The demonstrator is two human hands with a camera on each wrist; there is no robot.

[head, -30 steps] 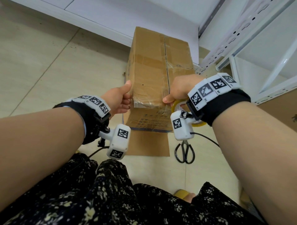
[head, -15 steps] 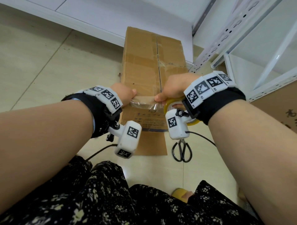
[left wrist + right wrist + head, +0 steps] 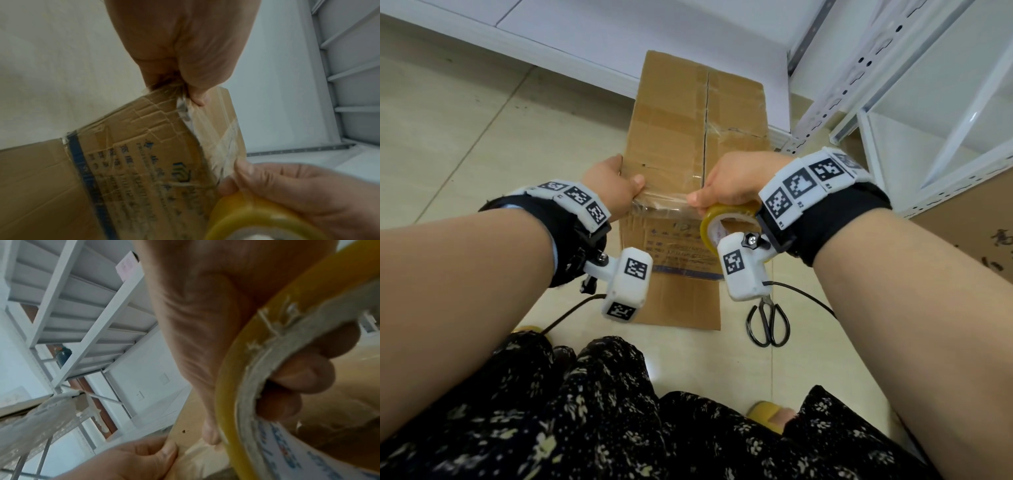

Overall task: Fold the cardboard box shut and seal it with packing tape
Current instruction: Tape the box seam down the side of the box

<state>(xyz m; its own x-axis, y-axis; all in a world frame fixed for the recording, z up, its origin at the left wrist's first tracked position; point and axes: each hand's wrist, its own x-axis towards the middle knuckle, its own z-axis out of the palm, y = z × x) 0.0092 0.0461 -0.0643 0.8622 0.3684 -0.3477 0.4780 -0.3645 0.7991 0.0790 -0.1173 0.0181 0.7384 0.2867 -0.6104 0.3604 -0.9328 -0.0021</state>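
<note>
The cardboard box point(image 3: 698, 137) lies on the floor with its top flaps folded shut and a seam down the middle. A strip of clear tape point(image 3: 664, 200) runs across its near top edge between my hands. My left hand point(image 3: 635, 185) pinches the strip's free end against the box's near-left corner, with the pinch point(image 3: 191, 91) close up in the left wrist view. My right hand point(image 3: 698, 202) grips the yellow tape roll point(image 3: 726, 219) at the seam. In the right wrist view its fingers point(image 3: 298, 369) curl through the roll's core point(image 3: 246, 353).
Black scissors point(image 3: 768, 322) lie on the tiled floor near right of the box. A flat cardboard sheet point(image 3: 681, 305) sticks out under the box toward me. White metal shelving point(image 3: 893, 85) stands at the right, with another carton point(image 3: 969, 240) beside it. A white wall runs behind the box.
My left hand left the box's left side and now pinches the tape end at the near corner. The right hand drew the roll rightward, so the strip spans the near edge.
</note>
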